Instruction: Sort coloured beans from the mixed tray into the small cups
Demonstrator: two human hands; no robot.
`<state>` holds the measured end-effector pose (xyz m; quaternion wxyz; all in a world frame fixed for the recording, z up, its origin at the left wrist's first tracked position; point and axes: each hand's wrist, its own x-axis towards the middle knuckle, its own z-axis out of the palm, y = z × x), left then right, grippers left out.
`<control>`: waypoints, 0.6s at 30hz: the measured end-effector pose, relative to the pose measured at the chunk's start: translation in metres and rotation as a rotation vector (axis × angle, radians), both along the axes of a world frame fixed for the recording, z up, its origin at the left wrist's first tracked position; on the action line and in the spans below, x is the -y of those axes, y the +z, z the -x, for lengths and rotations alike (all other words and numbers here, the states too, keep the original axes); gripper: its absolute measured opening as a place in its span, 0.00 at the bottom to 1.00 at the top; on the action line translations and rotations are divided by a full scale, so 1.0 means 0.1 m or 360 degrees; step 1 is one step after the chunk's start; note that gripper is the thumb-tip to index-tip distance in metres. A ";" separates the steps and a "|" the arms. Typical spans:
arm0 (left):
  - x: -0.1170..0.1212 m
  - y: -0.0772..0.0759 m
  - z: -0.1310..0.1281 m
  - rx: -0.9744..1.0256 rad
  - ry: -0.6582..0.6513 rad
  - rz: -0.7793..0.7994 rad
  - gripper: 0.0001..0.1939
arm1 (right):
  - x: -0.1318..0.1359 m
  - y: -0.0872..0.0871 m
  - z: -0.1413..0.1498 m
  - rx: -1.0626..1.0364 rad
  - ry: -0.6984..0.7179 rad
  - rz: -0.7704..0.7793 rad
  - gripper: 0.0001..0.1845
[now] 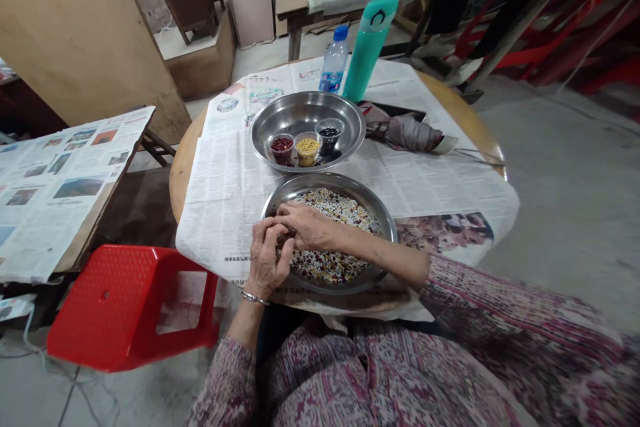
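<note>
A steel basin [393, 223] in front of me holds a spread mix of white grains and dark red, yellow and black beans [345, 213]. At its left rim, my left hand [267, 257] is curled with the fingers bent, a bracelet on the wrist. My right hand [305, 223] reaches across the basin and meets the left, its fingers bent together. Something dark shows between the two hands, but what it is stays hidden. Behind stands a second steel basin [307, 107] with three clear cups: red beans [283, 149], yellow beans [307, 149] and black beans [329, 135].
Newspaper [220, 200] covers the round table. A water bottle [334, 60], a teal bottle [369, 50] and a folded umbrella [405, 130] stand or lie towards the back. To the left are a red stool [115, 307] and another newspaper-covered table [65, 180].
</note>
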<state>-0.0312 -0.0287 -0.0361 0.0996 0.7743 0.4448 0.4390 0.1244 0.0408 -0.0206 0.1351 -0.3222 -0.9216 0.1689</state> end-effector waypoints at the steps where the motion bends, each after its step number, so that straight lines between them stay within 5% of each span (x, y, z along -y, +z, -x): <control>1: 0.00 0.00 0.00 0.0005 -0.0008 0.0004 0.06 | 0.03 0.00 -0.03 0.0018 0.0111 0.0022 0.07; 7: 0.00 0.01 0.01 0.0001 -0.0048 0.0056 0.05 | 0.14 0.05 -0.53 0.0135 0.0163 -0.0026 0.09; 12: 0.00 -0.01 0.00 -0.0002 -0.0045 0.0073 0.04 | 0.31 0.05 -0.93 -0.0061 -0.0274 -0.0131 0.11; 18: -0.03 0.13 -0.02 -0.0293 -0.0071 0.0105 0.03 | 0.60 -0.07 -0.99 0.0001 -0.0742 -0.0299 0.13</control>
